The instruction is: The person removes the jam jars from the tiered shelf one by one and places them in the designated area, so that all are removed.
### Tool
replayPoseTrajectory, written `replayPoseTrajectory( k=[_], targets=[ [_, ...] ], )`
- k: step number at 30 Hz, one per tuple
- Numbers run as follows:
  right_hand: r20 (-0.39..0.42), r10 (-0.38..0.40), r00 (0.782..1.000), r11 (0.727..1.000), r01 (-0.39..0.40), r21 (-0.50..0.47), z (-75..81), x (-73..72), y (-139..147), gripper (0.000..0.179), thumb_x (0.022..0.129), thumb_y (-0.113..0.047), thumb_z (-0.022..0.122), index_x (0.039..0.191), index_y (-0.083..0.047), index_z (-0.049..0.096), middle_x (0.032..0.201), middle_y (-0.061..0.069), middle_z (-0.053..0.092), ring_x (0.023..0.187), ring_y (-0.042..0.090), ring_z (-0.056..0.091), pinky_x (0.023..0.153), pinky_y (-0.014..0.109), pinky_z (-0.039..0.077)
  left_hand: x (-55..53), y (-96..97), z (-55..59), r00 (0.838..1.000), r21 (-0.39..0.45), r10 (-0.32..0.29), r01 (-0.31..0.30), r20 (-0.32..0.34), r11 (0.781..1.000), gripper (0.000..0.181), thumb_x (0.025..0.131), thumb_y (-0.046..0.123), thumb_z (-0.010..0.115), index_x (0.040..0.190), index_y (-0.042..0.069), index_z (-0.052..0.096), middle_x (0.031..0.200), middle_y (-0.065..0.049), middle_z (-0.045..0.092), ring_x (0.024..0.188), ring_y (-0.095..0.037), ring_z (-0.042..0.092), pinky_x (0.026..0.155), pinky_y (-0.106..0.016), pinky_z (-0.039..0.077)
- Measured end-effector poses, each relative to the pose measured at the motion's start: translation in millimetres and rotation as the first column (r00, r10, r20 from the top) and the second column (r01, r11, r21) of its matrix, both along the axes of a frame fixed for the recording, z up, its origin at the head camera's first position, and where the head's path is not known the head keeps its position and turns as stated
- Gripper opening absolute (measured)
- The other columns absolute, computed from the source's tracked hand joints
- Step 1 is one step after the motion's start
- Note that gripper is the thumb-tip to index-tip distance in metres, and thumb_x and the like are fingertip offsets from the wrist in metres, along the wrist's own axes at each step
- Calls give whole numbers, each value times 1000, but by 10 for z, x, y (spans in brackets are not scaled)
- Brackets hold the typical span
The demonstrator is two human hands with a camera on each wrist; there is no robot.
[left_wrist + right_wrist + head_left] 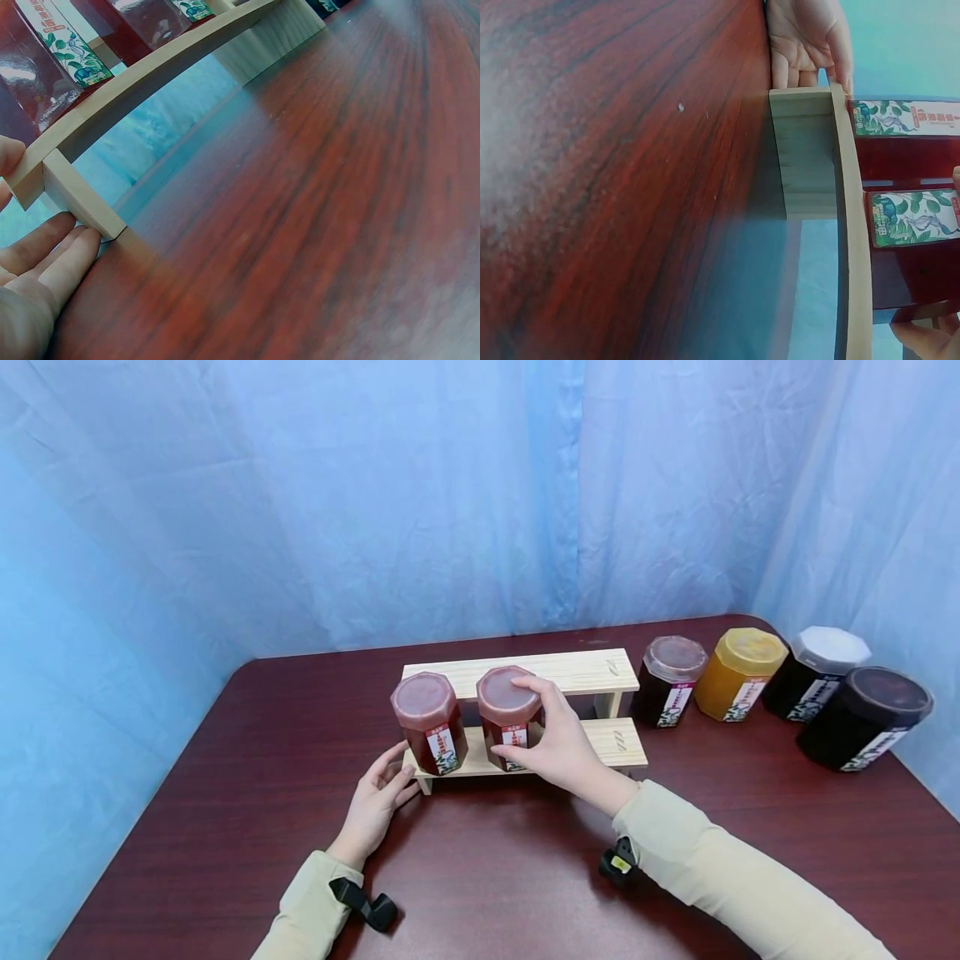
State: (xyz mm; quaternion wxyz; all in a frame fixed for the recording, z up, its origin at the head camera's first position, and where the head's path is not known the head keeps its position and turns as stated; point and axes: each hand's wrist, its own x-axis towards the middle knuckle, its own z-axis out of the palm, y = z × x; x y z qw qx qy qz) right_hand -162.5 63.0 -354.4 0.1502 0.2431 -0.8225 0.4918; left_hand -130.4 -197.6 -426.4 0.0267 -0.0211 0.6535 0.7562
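Note:
A two-step wooden rack [617, 735] stands on the table. Two eight-sided jars of dark red contents with pinkish lids are at its lower step: a left jar [420, 718] and a right jar [491, 710]. My right hand [566, 747] grips the right jar, thumb across the front near its label and fingers over the lid's far side. In the right wrist view this jar's base [911, 311] is at the step's surface. My left hand [373, 806] holds the rack's left end, its thumb at the step's edge and fingertips [86, 238] against the leg [82, 196].
At the back right stand a dark jar with a clear lid [667, 681], a yellow jar [738, 677], a white-lidded dark jar [813, 672] and a black-lidded jar [862, 718]. Blue curtains [412, 510] hang behind the dark red table [300, 735].

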Motion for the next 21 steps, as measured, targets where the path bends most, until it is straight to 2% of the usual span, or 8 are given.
replayPoseTrajectory(
  k=[14, 21],
  targets=[
    [17, 2, 1000, 998, -1, -61, 21, 19, -25, 81, 63, -5, 87, 130, -12, 43, 131, 18, 45, 116, 30, 51, 94, 43, 47, -4, -5, -5, 1000, -15, -5, 5, -1, 1000, 48, 97, 5, 50, 143, 5, 36, 113, -9, 53, 99, -7, 60, 86, -28, 51],
    [-10, 11, 1000, 995, -12, -99, -5, 8, -28, 80, 62, -2, 86, 130, -11, 45, 131, 16, 47, 114, 28, 53, 93, 44, 47, 1, -3, 4, 1000, -22, -4, 4, 3, 1000, 48, 97, 6, 50, 143, 5, 37, 114, -9, 54, 100, -6, 60, 86, -28, 51]
  ],
)
